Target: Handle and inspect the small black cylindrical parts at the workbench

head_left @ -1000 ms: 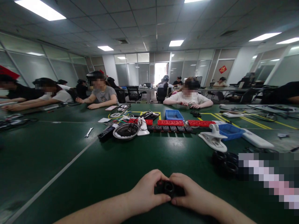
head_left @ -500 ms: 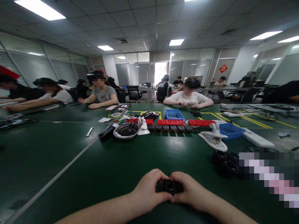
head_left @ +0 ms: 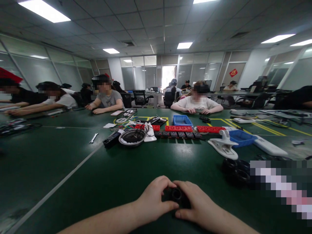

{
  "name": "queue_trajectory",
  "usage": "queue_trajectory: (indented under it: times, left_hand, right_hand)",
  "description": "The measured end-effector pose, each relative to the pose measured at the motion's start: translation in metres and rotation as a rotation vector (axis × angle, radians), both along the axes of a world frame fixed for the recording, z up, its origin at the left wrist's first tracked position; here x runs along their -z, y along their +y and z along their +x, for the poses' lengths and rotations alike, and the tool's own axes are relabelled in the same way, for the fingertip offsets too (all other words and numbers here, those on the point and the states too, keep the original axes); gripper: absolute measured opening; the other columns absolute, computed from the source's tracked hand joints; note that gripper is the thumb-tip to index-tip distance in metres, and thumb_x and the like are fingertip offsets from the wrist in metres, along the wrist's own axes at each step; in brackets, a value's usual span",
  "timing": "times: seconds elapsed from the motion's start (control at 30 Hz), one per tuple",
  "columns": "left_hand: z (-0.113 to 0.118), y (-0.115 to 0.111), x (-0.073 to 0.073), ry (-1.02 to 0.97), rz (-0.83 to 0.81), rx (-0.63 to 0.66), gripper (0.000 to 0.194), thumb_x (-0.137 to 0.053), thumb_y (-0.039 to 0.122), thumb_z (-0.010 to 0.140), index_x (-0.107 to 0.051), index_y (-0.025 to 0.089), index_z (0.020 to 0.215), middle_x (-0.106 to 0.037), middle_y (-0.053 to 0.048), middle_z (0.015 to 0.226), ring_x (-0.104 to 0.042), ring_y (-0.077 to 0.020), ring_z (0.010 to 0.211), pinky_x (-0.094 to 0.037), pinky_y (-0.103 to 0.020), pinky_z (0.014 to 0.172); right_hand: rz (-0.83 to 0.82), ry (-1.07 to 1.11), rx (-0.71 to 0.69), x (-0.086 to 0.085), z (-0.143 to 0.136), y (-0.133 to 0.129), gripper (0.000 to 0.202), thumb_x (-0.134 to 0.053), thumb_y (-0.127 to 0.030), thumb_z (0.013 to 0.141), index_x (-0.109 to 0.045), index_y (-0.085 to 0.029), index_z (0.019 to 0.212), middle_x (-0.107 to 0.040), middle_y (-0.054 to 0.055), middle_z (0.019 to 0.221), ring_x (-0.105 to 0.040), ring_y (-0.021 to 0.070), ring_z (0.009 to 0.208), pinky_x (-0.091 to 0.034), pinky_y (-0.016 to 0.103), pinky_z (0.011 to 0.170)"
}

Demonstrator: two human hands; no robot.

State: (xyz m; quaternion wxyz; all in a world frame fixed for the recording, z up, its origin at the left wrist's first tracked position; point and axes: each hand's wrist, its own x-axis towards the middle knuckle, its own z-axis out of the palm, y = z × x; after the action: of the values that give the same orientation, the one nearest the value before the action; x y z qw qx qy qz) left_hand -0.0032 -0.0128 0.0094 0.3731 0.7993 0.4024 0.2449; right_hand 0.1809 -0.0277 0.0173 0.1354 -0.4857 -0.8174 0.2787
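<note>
Green tabletop point(head_left: 131, 169) spread wide, and toward its near edge the left grip point(head_left: 157, 199) pinched a small black ringed piece point(head_left: 176, 194) while the right grip point(head_left: 197, 201) curled half-open beside it, hold unclear, so steady, light pressure seemed wise.

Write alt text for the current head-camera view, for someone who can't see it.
A person's left hand and right hand curl around a small dark part with a round opening at a green table. Beyond them lie a metal dish, red strips, blue trays and a white clip; people sit farther back.
</note>
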Motion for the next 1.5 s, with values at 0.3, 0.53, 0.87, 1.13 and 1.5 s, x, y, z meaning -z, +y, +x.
queue_trajectory:
  times: [0.3,0.53,0.87,1.13,1.5]
  left_hand:
    - [-0.003,0.004,0.001,-0.006,-0.009,0.07,0.045,-0.073,0.015,0.063,-0.057,0.022,0.104,-0.055,0.0,0.092,-0.051,-0.0149,0.08,-0.041,-0.022,0.067]
    - [-0.004,0.003,-0.004,0.005,0.044,0.119,0.038,-0.071,0.021,0.068,-0.059,0.023,0.103,-0.056,0.0,0.093,-0.053,-0.016,0.083,-0.041,-0.023,0.07]
    - [0.002,0.0,-0.004,0.039,-0.016,0.014,0.032,-0.074,0.023,0.065,-0.062,0.021,0.095,-0.056,0.001,0.087,-0.052,-0.0157,0.079,-0.04,-0.023,0.068]
    - [0.005,-0.002,0.005,0.035,-0.013,-0.137,0.033,-0.077,0.023,0.058,-0.06,0.018,0.086,-0.055,0.001,0.084,-0.052,-0.0171,0.078,-0.04,-0.025,0.067]
    - [-0.003,0.004,-0.003,0.002,0.036,-0.005,0.054,-0.078,0.04,0.058,-0.057,0.021,0.103,-0.055,-0.001,0.095,-0.052,-0.0187,0.085,-0.041,-0.026,0.071]
  right_hand:
    - [-0.124,0.123,-0.137,-0.006,0.011,0.01,0.03,-0.061,-0.014,0.069,-0.06,-0.02,0.098,-0.057,0.003,0.092,-0.051,0.0181,0.086,-0.039,0.028,0.077]
    - [-0.084,0.1,-0.125,0.002,0.011,0.013,0.019,-0.064,-0.014,0.068,-0.061,-0.018,0.086,-0.054,0.0,0.081,-0.05,0.0162,0.077,-0.037,0.025,0.069]
    - [-0.105,0.049,0.007,0.004,0.006,0.012,0.021,-0.07,-0.018,0.061,-0.056,-0.018,0.077,-0.054,-0.002,0.077,-0.048,0.0146,0.073,-0.034,0.021,0.06]
    - [0.092,-0.144,0.163,0.013,-0.011,0.004,0.037,-0.072,-0.045,0.059,-0.053,-0.016,0.074,-0.057,0.004,0.075,-0.05,0.0186,0.068,-0.032,0.026,0.058]
    - [-0.141,0.217,0.016,0.0,0.009,0.007,0.045,-0.07,-0.033,0.064,-0.052,-0.016,0.101,-0.057,0.003,0.089,-0.052,0.0182,0.078,-0.04,0.025,0.064]
